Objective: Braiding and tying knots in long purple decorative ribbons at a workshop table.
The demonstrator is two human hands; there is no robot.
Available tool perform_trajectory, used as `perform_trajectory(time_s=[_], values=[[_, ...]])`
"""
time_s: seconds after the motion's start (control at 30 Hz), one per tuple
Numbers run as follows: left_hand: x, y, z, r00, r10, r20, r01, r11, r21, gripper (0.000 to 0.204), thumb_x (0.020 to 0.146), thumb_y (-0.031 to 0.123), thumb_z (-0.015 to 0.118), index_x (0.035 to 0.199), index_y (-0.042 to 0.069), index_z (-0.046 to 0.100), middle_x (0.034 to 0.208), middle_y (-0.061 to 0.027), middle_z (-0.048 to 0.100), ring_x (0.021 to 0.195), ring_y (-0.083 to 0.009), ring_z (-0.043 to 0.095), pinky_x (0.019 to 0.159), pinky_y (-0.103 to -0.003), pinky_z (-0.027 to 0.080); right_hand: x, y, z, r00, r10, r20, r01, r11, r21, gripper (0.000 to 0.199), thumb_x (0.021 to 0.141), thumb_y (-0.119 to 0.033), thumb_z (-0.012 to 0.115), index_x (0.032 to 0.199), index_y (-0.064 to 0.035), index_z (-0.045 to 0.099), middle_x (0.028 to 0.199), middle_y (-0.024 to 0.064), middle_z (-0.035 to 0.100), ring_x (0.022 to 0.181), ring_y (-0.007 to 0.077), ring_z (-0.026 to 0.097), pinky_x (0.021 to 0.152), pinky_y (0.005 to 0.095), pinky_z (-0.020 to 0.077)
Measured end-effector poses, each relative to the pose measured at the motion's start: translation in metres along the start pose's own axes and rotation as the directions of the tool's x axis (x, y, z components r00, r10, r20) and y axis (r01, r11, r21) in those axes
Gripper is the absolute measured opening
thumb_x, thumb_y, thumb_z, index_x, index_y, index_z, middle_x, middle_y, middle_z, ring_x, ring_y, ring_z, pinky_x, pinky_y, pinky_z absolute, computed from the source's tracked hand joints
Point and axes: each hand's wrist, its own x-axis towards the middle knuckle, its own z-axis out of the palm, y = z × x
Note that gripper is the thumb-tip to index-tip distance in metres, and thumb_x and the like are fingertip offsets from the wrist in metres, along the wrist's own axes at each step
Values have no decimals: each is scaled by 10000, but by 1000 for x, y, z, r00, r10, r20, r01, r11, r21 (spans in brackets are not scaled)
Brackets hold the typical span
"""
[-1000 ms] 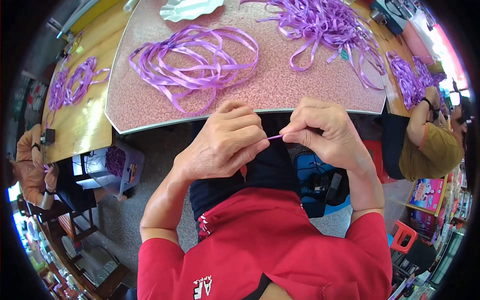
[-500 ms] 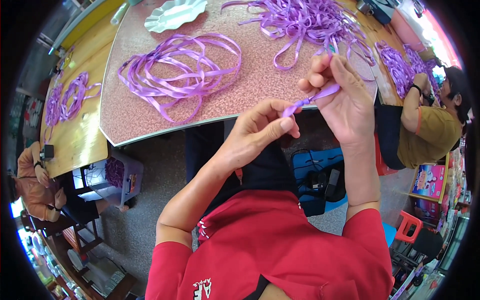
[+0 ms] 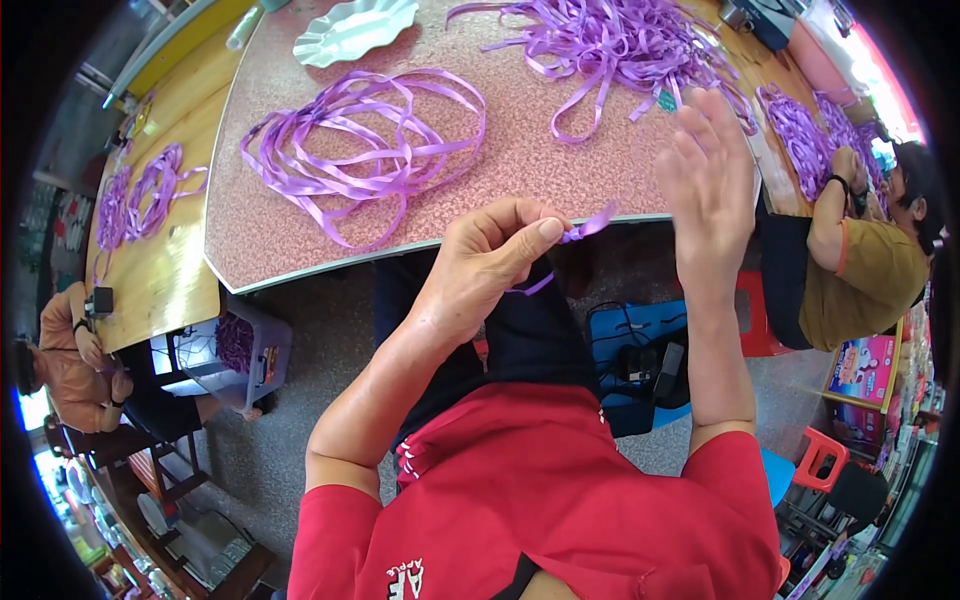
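Note:
Between thumb and fingertips my left hand pinches a purple ribbon close to a small knot. One short end sticks out to the right, and another length hangs below the fingers. My right hand is raised at the table's right front edge, apart from the ribbon. Its fingers are stretched out and somewhat smeared by motion, with nothing seen in them. On the table beyond my left hand lies a looped bundle of purple ribbon. A large tangled heap of the same ribbon lies at the far right, beyond my right hand.
A white scalloped dish stands at the back of the pink speckled table. Co-workers sit at the left and right beside more ribbon bundles. A clear plastic bin is at the left, and a blue stool with black devices below the table.
My right hand has let go of the ribbon, opened and moved up and to the right. My left hand, still pinching the knotted ribbon, has shifted slightly left.

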Motion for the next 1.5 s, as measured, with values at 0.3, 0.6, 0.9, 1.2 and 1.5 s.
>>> perform_trajectory(time_s=[0.3, 0.6, 0.9, 1.2, 1.5], values=[[-11, -2, -3, 989, 61, 134, -83, 982, 170, 258, 1014, 298, 571, 1010, 48, 633, 748, 92, 482, 669, 0, 384, 575, -182, 313, -26, 4, -7, 715, -268, 646, 434, 894, -109, 220, 725, -37, 795, 925, -36, 705, 819, 83, 646, 795, 256, 648, 945, 448, 500], [-30, 14, -18, 866, -241, 439, 242, 969, 55, 339, 992, 359, 591, 911, 30, 579, 640, 29, 507, 522, -47, 458, 493, -196, 354, -31, -17, -6, 591, -29, 806, -24, 998, 53, 204, 753, 54, 746, 941, 2, 687, 837, 85, 669, 766, 210, 653, 672, 312, 522], [-40, 15, -39, 788, -237, 568, 218, 971, 103, 251, 990, 227, 545, 847, 23, 579, 643, -13, 550, 578, -90, 577, 528, -230, 434, -20, -20, -15, 605, -60, 794, 125, 992, -20, 152, 726, 88, 698, 846, -4, 680, 829, 87, 669, 783, 217, 676, 733, 315, 546], [-98, 52, -143, 954, -2, 300, -40, 990, 133, 267, 941, 221, 579, 785, 5, 558, 638, -94, 607, 673, -221, 686, 552, -277, 461, 35, 66, -110, 750, 427, 505, -589, 779, 215, 62, 898, -83, 594, 940, -40, 584, 755, 47, 583, 708, 147, 597, 848, 386, 556], [-153, 74, -228, 974, -104, -201, 171, 922, 348, 255, 871, 240, 635, 772, 27, 536, 555, -67, 552, 541, -222, 648, 506, -291, 495, 66, 142, -201, 745, 650, 149, -647, 653, 394, 87, 888, -103, 671, 915, -48, 609, 763, 27, 576, 746, 138, 588, 845, 328, 552]])
